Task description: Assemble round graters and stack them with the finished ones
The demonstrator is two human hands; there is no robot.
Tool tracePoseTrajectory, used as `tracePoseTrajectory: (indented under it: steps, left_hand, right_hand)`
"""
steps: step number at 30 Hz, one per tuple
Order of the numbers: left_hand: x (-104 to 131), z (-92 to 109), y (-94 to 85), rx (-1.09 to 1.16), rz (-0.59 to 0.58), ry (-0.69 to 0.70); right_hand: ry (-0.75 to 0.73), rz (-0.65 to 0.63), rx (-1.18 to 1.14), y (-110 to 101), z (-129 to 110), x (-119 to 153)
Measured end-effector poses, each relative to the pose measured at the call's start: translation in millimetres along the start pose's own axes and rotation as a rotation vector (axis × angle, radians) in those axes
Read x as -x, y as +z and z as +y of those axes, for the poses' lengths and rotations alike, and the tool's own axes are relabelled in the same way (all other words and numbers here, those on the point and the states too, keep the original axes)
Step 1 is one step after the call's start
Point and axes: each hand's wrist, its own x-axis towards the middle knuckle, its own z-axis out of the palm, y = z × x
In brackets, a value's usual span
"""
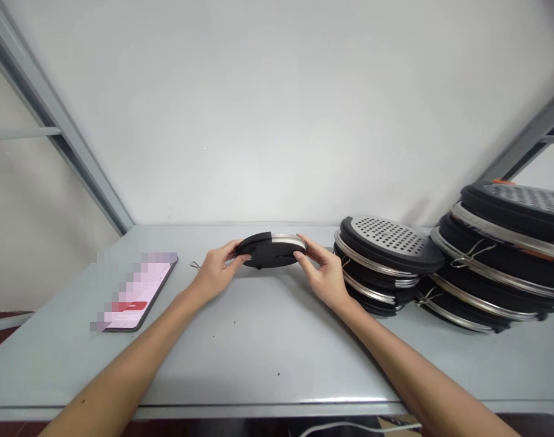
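A round black disc [272, 254] with a silvery rim along part of its edge is held up over the grey table, seen nearly edge-on. My left hand [216, 271] grips its left side, thumb on the near face and fingers behind. On the right side my right hand [325, 272] pinches it the same way. A thin twisted wire tie [194, 265] shows just left of my left hand. To the right of my right hand stands a stack of similar discs [389, 243], topped by a perforated metal plate in a black rim.
A larger, leaning stack of black discs [500, 261] with silvery rims and wire ties stands at the far right. A phone [143, 297] lies at the left of the grey table [240, 364]. Metal posts rise at both sides, before a pale wall.
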Motion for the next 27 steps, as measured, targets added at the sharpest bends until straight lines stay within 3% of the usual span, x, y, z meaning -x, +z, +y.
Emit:
tracePoseTrajectory:
  steps: [3,7,12,20,24,27]
  left_hand:
    - [-3.3,-4.5,-1.1,0.009,0.033,0.005]
    - [-8.1,-11.9,-1.3,0.066,0.063,-0.017]
    - [-10.4,-16.5,-1.7,0.136,0.061,-0.035]
    - [-9.4,-12.1,-4.7,0.100,0.051,0.017]
    - [-4.8,-2.3,-11.2,-0.089,0.113,0.095]
    - [-1.3,-0.5,-16.4,-0.242,0.145,0.177]
  right_hand:
    - [-0.019,-0.039,-0.021,3.8,1.2,-1.8]
    - [0.068,-0.008,-0.081,12.5,6.1,-2.8]
    - [0.089,-0.088,-0.141,16.0,7.5,0.7]
    - [0.153,-0.133,-0.296,14.9,10.1,3.4]
    - [0.178,-0.229,-0.172,16.4,15.7,2.2]
    - [0.120,-0.230,0.010,18.3,17.3,5.1]
